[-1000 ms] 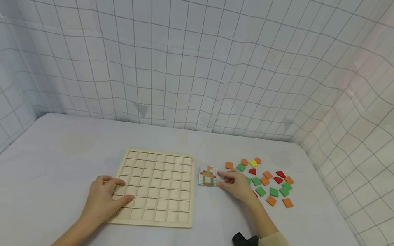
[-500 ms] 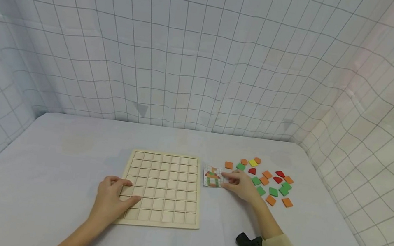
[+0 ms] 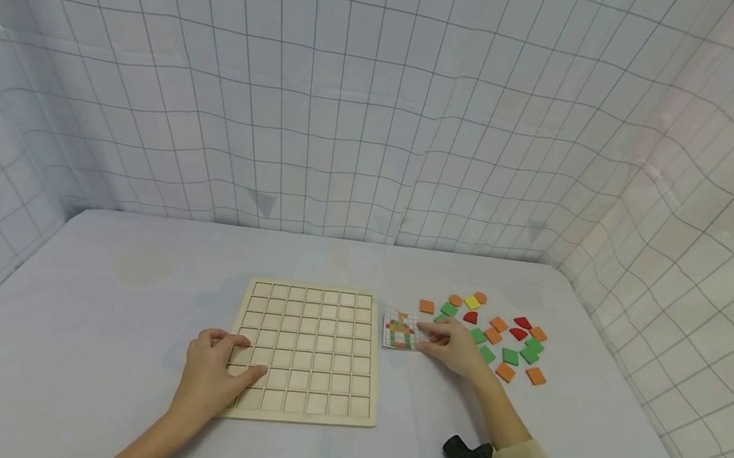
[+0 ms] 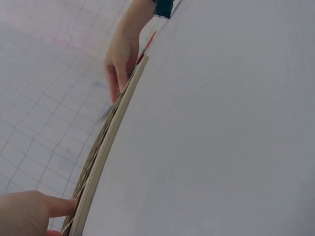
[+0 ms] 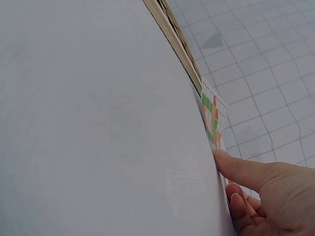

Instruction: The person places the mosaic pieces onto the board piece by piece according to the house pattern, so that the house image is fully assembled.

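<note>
A pale wooden grid board (image 3: 307,353) lies flat on the table in the head view. My left hand (image 3: 212,371) holds its left edge near the front corner, thumb and index finger spread over the squares. In the left wrist view the thumb lies on the edge of the board (image 4: 109,140); the other fingers are mostly hidden. Just right of the board is a small pattern card (image 3: 401,330) printed in green, orange and red. My right hand (image 3: 453,346) pinches its right edge. The card (image 5: 213,110) looks slightly raised in the right wrist view.
Loose flat pieces lie scattered right of and behind the right hand: orange squares (image 3: 505,372), green squares (image 3: 510,356), red quarter-rounds (image 3: 518,333), orange circles and a yellow square (image 3: 472,302). A black wrist device (image 3: 466,455) sits by the right sleeve. Gridded cloth (image 3: 355,104) hangs behind the table.
Board and left hand have slid right together. The card has moved slightly right in the right hand's pinch. The scattered pieces have stayed in place.
</note>
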`<state>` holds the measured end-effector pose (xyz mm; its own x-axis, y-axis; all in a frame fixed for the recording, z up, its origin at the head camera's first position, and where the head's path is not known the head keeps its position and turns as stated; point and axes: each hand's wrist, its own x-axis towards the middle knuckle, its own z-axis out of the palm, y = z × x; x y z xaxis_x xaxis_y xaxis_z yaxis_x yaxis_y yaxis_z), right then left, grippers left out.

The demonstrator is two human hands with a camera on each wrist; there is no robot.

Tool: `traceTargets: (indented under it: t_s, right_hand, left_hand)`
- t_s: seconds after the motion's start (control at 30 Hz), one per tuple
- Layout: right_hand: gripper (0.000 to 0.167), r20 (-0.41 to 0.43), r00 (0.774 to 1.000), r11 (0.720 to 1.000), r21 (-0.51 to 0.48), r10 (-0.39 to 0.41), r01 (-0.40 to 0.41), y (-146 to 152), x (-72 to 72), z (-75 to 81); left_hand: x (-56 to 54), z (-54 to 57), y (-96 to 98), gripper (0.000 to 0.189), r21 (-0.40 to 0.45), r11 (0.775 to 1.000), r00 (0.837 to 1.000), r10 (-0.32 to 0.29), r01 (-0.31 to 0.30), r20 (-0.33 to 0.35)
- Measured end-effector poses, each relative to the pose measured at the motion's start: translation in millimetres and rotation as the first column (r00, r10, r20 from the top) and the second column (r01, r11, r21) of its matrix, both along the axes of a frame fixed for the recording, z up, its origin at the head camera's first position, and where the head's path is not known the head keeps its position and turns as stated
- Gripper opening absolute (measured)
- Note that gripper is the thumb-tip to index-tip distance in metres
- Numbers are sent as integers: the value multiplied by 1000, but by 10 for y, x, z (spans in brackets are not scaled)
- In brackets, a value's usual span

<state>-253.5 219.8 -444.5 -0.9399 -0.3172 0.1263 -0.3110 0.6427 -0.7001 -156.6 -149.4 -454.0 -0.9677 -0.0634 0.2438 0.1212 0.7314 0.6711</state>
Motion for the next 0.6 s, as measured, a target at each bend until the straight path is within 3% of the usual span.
traceTargets:
  t_s: [0.47, 0.6]
  right_hand:
    - [37, -18, 1000, 1000, 9, -2, 3, 31, -9, -38]
    - [37, -11, 1000, 1000, 7, -6, 6, 30, -13, -39]
  left_hand:
    - [16, 12, -2, 42, -8, 1000, 1000, -8, 8, 4]
    - [-8, 23, -74, 43, 4, 999, 999, -34, 34, 43]
